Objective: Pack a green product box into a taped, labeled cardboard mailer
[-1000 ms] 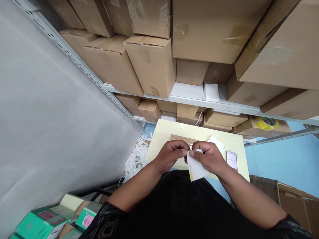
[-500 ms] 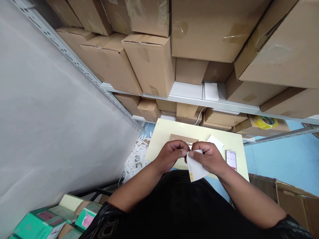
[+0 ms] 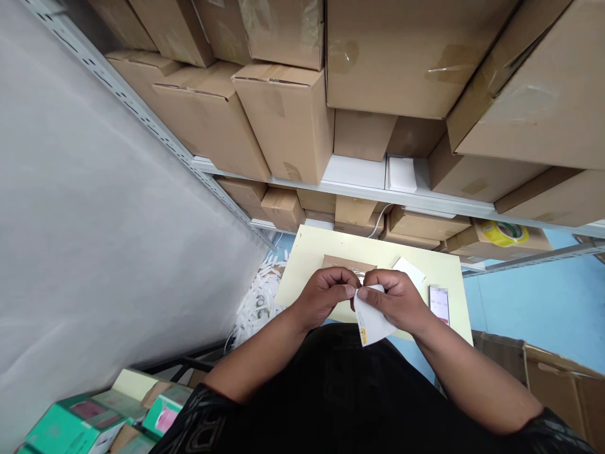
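Barely any shift; work stays on white card [image 3: 372, 324]. Right hand [image 3: 396, 294] pinches it; left hand [image 3: 327, 296] at its corner, hold unclear.

- Nothing here I can read start to finish, tbh.
- Phone [image 3: 439, 306] on the worktop [image 3: 321, 239]: a row of digits on the screen, too fuzzy to call.
- White card [image 3: 374, 321] being held: tiny dark print along one edge, illegible, plus an orange-yellow logo [image 3: 363, 335] in the corner.
- Left sleeve [image 3: 203, 413]: outlined lettering, maybe a "D", can't swear to it.
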Tool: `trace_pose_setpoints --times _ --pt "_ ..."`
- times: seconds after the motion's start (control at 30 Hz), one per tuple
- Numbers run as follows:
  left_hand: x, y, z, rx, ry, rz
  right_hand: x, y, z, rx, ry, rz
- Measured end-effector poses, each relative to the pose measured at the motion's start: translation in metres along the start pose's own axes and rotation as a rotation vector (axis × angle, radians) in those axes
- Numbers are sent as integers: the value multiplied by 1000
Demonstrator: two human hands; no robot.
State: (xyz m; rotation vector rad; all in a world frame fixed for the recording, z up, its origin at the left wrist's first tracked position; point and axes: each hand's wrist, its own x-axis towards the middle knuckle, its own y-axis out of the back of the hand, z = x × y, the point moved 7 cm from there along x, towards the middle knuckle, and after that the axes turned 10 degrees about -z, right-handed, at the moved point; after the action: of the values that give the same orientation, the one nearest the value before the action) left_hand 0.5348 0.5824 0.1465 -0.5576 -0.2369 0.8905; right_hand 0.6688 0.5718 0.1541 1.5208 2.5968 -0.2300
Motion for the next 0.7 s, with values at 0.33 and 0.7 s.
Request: trace_pose_setpoints --times 0.33,0.7 --pt "-1 2 -5 -18 42 -7 5 3 -8 -224 149 39" --pt "-1 27 -8 327 -21 283 8 -4 -5 -403 195 147"
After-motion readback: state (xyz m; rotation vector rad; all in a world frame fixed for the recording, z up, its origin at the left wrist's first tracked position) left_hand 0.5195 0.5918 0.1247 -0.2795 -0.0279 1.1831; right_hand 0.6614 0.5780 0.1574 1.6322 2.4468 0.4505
